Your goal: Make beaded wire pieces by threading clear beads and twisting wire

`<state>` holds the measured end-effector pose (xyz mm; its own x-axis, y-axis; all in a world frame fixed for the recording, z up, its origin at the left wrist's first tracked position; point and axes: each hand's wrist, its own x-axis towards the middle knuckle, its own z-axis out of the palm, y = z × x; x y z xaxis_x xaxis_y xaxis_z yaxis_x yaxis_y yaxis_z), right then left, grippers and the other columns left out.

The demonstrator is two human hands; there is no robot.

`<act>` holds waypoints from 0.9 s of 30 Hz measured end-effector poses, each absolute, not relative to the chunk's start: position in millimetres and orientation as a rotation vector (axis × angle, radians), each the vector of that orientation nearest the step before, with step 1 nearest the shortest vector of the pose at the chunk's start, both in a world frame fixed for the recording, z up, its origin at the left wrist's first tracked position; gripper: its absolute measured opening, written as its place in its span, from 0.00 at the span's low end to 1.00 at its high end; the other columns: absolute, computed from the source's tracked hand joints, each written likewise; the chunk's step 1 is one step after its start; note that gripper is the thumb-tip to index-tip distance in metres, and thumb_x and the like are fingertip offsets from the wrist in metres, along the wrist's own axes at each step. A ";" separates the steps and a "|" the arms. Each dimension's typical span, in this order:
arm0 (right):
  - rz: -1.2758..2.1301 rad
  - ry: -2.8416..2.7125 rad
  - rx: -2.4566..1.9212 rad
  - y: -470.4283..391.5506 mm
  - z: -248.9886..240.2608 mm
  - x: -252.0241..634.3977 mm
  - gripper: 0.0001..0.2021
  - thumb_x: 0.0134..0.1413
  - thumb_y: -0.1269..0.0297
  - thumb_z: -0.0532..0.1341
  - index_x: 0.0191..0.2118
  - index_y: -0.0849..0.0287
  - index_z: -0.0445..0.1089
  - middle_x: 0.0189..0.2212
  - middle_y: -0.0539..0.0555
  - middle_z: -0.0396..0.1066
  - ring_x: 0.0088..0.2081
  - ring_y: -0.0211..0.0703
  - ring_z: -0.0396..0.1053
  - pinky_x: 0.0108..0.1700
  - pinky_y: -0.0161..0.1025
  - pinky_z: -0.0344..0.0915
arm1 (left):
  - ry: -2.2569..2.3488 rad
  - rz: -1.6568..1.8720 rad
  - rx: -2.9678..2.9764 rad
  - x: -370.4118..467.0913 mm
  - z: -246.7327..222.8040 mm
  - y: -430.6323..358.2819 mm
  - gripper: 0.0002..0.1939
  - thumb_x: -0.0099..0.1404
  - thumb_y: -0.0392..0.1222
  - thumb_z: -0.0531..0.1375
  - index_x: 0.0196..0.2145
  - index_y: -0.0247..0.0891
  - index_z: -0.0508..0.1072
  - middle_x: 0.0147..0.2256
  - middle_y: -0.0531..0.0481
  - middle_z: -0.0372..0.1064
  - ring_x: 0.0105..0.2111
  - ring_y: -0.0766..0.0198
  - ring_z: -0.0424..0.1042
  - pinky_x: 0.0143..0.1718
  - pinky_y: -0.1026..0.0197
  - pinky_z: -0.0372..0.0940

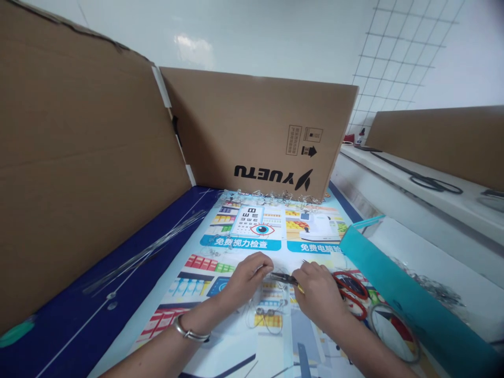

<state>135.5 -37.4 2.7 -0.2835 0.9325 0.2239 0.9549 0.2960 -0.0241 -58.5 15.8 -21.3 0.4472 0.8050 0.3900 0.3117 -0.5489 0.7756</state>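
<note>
My left hand [249, 274] is closed in a pinch at the middle of the table, wearing a silver bracelet at the wrist. Its fingertips hold a thin wire piece, and loops of bent wire [268, 314] hang or lie just below. Wrapped round a pair of pliers [284, 278] with yellow on the handle, my right hand [318, 290] points the dark jaws left, up against the left fingertips. Whether the jaws grip the wire is too fine to tell. Red-handled scissors [356, 299] lie just right of my right hand, partly hidden by it.
Bent wire pieces [271, 198] line the foot of a cardboard panel [252, 131]; another panel [86, 157] walls the left. Straight wires [157, 244] lie at left. A coil of wire [413, 344] rests beside a teal box [394, 278] holding tangled wire pieces [437, 291].
</note>
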 end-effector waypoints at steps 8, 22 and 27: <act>-0.189 -2.392 -1.755 -39.7 1.4 132.6 0.03 0.47 0.70 0.57 0.31 0.57 0.66 0.31 0.54 0.65 0.38 0.46 0.59 0.39 0.41 0.49 | 0.899 0.993 2.105 -58.7 -21.5 14.9 0.09 0.64 0.39 0.50 0.30 0.38 0.67 0.30 0.50 0.65 0.32 0.65 0.62 0.36 0.63 0.58; -0.219 -2.431 -1.762 -39.3 1.5 131.9 0.05 0.47 0.72 0.56 0.30 0.57 0.67 0.30 0.54 0.65 0.37 0.46 0.59 0.38 0.41 0.49 | 0.905 0.967 2.170 -57.5 -23.8 15.2 0.08 0.63 0.36 0.50 0.30 0.38 0.67 0.30 0.51 0.65 0.33 0.65 0.63 0.37 0.63 0.57; -0.212 -2.436 -1.760 -40.4 0.8 132.4 0.05 0.47 0.72 0.56 0.30 0.57 0.67 0.29 0.54 0.65 0.36 0.46 0.59 0.37 0.41 0.49 | 0.902 0.965 2.197 -57.4 -23.2 14.9 0.07 0.63 0.34 0.50 0.29 0.38 0.67 0.29 0.51 0.66 0.33 0.65 0.63 0.37 0.63 0.56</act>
<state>132.4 -40.4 0.8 -0.3120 0.9317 0.1860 0.9498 0.3104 0.0383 -57.4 14.9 -23.2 0.5119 0.7599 0.4007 0.3486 -0.6101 0.7115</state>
